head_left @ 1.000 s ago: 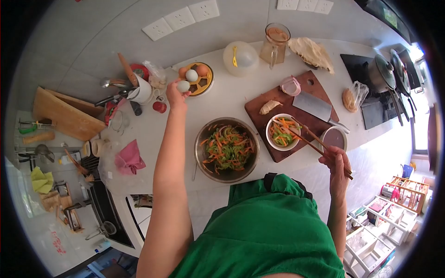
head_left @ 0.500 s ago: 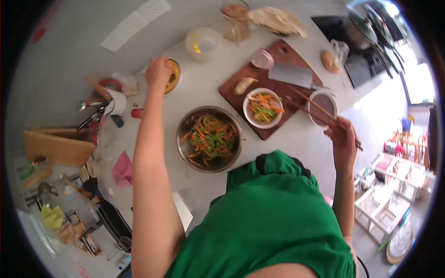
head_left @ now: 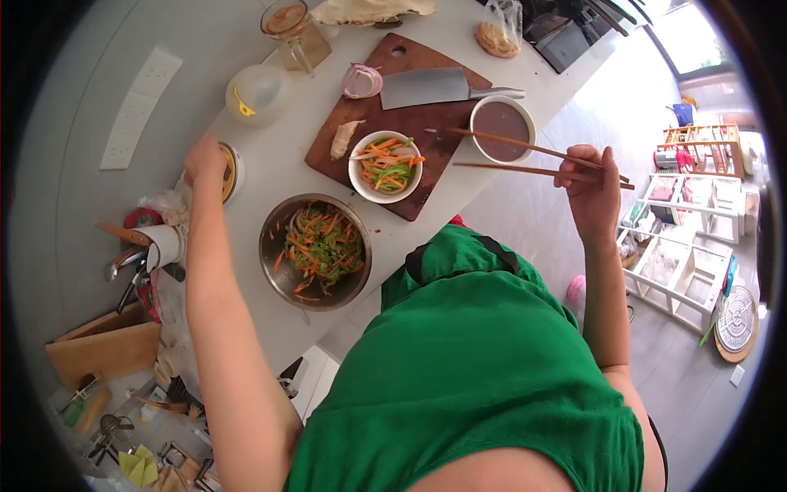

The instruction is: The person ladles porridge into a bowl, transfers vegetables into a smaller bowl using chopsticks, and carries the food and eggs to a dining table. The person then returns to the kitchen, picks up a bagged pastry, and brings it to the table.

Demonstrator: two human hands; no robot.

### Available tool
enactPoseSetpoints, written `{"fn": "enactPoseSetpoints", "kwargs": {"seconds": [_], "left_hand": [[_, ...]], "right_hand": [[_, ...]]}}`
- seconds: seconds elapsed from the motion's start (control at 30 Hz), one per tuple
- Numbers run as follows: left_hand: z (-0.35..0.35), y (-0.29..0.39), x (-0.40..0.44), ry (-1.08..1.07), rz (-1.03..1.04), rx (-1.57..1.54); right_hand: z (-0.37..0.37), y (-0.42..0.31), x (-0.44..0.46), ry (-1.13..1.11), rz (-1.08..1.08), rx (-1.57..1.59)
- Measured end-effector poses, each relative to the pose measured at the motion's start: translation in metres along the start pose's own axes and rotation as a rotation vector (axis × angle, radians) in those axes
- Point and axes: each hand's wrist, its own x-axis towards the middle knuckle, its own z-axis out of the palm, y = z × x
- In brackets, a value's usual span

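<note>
My right hand holds a pair of wooden chopsticks, spread apart. The upper one crosses over a white bowl of brownish-purple liquid. At the left, my left hand is closed beside a round yellow-and-white container; what its fingers hold is hidden. A steel mixing bowl contains shredded carrot and green vegetables. A smaller white bowl with similar shreds stands on a brown cutting board. A cleaver, a cut onion and a pale root-like piece also lie there.
A glass pitcher and a translucent round container stand at the back. Bagged food lies near the stove. A utensil holder is at the left; white shelving stands on the right.
The view has shifted, so the counter items appear further left. My right hand has drawn the chopsticks to the right, and they are spread wider. My left hand remains by the yellow-and-white container.
</note>
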Motion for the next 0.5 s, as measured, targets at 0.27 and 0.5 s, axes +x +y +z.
{"fn": "enactPoseSetpoints", "kwargs": {"seconds": [0.27,0.5], "left_hand": [[0.0,-0.018,-0.002,0.188,-0.019,-0.096],[-0.017,-0.056,-0.031,0.075,-0.125,-1.869]], "right_hand": [[-0.007,-0.01,0.005,-0.031,-0.018,-0.132],[0.025,-0.006,0.009,-0.223,0.032,-0.376]]}}
